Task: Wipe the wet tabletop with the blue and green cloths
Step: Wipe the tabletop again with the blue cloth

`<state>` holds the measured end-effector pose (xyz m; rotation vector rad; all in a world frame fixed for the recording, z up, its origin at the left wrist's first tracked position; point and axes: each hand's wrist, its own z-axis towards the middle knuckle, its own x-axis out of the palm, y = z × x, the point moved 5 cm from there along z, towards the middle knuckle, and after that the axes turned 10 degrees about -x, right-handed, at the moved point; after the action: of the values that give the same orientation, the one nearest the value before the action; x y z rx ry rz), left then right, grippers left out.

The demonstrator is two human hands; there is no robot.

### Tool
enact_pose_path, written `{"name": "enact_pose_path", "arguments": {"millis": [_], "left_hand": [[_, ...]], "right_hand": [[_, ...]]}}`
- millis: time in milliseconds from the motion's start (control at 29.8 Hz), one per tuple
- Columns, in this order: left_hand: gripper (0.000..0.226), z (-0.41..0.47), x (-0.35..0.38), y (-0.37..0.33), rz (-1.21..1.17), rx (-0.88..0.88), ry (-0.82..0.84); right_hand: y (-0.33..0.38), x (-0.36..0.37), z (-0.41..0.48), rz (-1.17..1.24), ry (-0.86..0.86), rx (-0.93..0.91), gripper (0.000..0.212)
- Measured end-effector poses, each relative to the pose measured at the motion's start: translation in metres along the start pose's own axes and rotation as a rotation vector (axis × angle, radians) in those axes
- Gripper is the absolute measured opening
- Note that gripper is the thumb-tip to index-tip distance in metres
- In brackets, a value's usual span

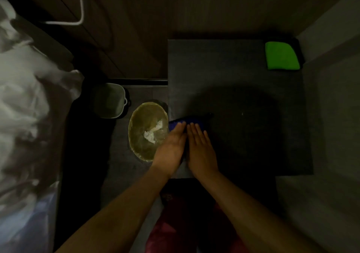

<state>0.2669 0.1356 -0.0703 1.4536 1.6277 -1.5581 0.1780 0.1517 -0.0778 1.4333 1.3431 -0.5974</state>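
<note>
The dark worktop [233, 73] fills the frame's centre-right. Both hands, left [171, 145] and right [200, 147], press flat-fingered on the blue cloth [187, 121] at its left edge. Wiping seems underway; the green cloth [281, 56], upper right, waits.

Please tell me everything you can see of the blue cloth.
The blue cloth is dark blue and looks soft; only a narrow strip shows. It lies on the dark table near its left edge. The left hand and right hand press flat on it, side by side, hiding the rest.

Left hand [171, 145] and right hand [201, 149] lie flat, fingers straight, side by side.
</note>
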Motion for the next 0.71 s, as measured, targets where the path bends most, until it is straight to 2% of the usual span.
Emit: {"name": "enact_pose_path", "arguments": {"millis": [101,235,403,538,706], "left_hand": [[0.066,0.001,0.0,0.004,-0.012,-0.012,0.017],[0.068,-0.019,0.005,0.002,-0.014,-0.018,0.062],[0.073,-0.056,0.02,-0.001,0.026,-0.03,0.115],[0.074,-0.071,0.022,-0.007,0.044,-0.057,0.089],[0.069,-0.07,0.016,-0.012,0.085,-0.071,0.072]], "right_hand": [[-0.003,-0.001,0.006,-0.003,-0.054,-0.031,0.069],[-0.001,0.016,-0.012,0.022,-0.017,-0.065,0.068],[0.008,0.039,-0.048,0.045,-0.04,-0.038,0.083],[0.01,0.051,-0.062,0.182,-0.036,-0.028,0.07],[0.01,0.044,-0.058,-0.064,0.025,-0.053,0.082]]}}
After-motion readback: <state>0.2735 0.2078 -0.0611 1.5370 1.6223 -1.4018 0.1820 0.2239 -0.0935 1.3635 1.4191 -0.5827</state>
